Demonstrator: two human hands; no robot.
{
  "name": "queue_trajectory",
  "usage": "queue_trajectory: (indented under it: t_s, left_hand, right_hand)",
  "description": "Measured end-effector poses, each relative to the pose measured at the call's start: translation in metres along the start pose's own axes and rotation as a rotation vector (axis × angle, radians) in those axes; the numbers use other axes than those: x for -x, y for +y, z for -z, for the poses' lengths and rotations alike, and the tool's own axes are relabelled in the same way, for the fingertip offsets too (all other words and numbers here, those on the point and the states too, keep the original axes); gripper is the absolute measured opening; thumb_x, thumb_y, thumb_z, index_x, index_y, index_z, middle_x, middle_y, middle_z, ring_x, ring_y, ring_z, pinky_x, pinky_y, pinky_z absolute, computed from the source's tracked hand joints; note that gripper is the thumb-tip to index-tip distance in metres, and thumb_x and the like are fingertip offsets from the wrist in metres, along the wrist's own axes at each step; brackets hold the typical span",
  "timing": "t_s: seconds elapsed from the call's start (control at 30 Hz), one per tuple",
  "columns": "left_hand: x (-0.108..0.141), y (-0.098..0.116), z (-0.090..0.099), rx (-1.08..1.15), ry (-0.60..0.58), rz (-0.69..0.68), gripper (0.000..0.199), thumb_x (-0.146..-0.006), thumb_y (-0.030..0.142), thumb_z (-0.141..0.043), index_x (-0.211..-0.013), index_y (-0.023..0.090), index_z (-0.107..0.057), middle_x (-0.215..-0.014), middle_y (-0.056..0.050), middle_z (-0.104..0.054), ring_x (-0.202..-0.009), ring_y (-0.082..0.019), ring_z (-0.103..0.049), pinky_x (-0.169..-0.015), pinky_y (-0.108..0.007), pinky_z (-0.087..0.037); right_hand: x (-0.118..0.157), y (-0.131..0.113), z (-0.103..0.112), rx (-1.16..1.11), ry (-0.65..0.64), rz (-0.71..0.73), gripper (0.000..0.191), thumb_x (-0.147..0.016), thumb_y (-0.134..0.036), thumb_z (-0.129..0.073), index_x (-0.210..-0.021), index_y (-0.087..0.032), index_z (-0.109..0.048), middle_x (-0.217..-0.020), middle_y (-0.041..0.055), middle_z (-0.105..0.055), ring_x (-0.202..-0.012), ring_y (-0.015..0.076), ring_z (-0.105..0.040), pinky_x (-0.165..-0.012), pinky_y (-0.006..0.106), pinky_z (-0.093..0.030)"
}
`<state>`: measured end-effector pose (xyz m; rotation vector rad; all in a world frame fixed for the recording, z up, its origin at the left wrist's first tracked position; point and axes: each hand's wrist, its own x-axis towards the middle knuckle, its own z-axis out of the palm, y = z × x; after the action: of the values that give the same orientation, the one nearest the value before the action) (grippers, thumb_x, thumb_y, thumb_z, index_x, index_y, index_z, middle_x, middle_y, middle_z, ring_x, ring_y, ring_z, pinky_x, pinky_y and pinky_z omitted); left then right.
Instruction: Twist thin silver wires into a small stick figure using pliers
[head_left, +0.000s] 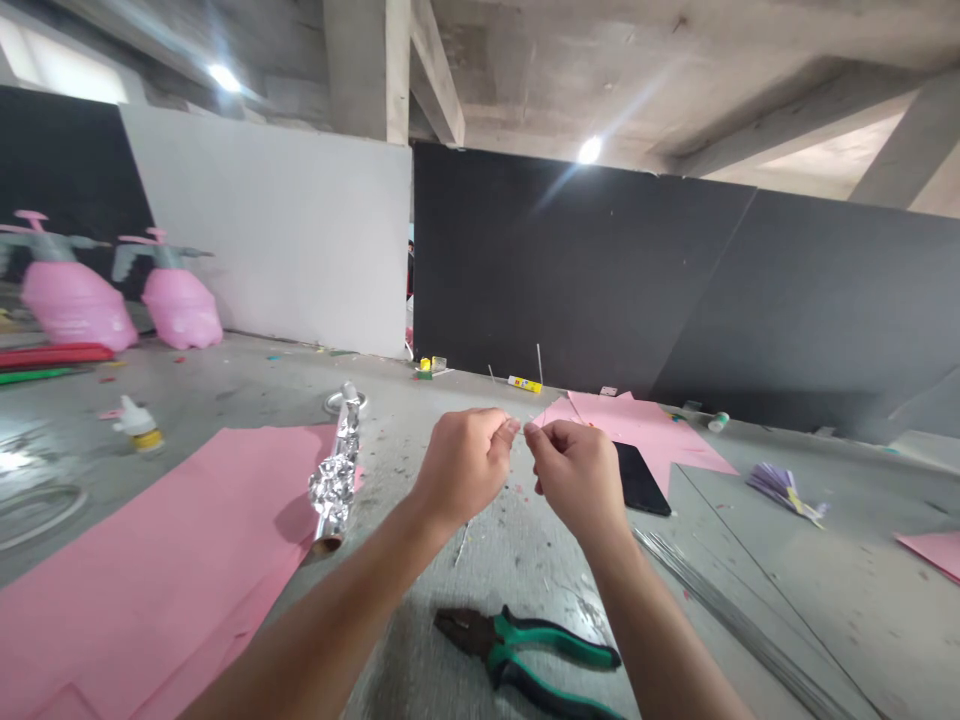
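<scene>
Both hands are raised over the middle of the grey table, fingertips nearly meeting. My left hand is closed in a pinch, and so is my right hand. A thin wire sticks up beside the right fingertips, and a short bit of it shows between the two pinches. Its exact course through the fingers is too fine to follow. Below the hands lie pliers with green and black handles. A bundle of thin metal wires rests to the right of my right forearm.
Pink sheets and a foil roll lie left. A black tablet-like slab and more pink paper are right. Pink spray bottles stand at the far left. A glue stick lies near the dark panel.
</scene>
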<state>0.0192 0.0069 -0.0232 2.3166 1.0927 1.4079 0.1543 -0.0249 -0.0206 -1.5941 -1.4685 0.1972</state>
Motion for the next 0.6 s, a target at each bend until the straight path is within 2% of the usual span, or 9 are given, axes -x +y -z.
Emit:
queue_trajectory:
  t_s: [0.2,0.37,0.53,0.6]
  left_hand:
    - [-0.003,0.0,0.002,-0.03,-0.083,0.072,0.032,-0.092,0.024,-0.046,-0.062,0.017,-0.054,-0.06,-0.001,-0.061,-0.056,-0.013,-0.052,-0.055,-0.026,-0.033]
    - [-0.007,-0.001,0.01,0.029,-0.165,0.145,0.035,-0.095,0.028,-0.043,-0.063,0.018,-0.052,-0.057,0.0,-0.059,-0.053,-0.012,-0.051,-0.054,-0.026,-0.034]
    - [-0.006,0.001,0.014,0.056,-0.259,0.177,0.034,-0.094,0.028,-0.044,-0.062,0.018,-0.054,-0.055,0.001,-0.058,-0.051,-0.011,-0.051,-0.053,-0.026,-0.034]
    - [-0.006,0.002,0.015,0.041,-0.279,0.172,0.033,-0.094,0.028,-0.043,-0.064,0.018,-0.055,-0.055,0.001,-0.059,-0.051,-0.012,-0.051,-0.052,-0.026,-0.033]
  right_hand:
    - [0.002,-0.002,0.002,0.084,-0.033,0.069,0.043,-0.085,-0.032,-0.054,-0.046,-0.021,-0.04,-0.042,-0.0018,-0.045,-0.044,0.0126,-0.036,-0.05,0.028,-0.023]
    - [0.0,0.001,0.007,0.064,-0.139,0.149,0.042,-0.09,-0.037,-0.052,-0.051,-0.02,-0.049,-0.044,-0.0014,-0.051,-0.045,0.0119,-0.043,-0.049,0.028,-0.024]
    - [-0.002,0.003,0.011,0.04,-0.105,0.204,0.035,-0.091,-0.035,-0.052,-0.061,-0.018,-0.061,-0.049,-0.0003,-0.057,-0.048,0.0121,-0.047,-0.051,0.028,-0.027]
    - [-0.003,0.004,0.011,-0.034,-0.094,0.198,0.033,-0.091,-0.035,-0.053,-0.064,-0.018,-0.063,-0.053,0.0004,-0.059,-0.05,0.012,-0.047,-0.051,0.028,-0.03]
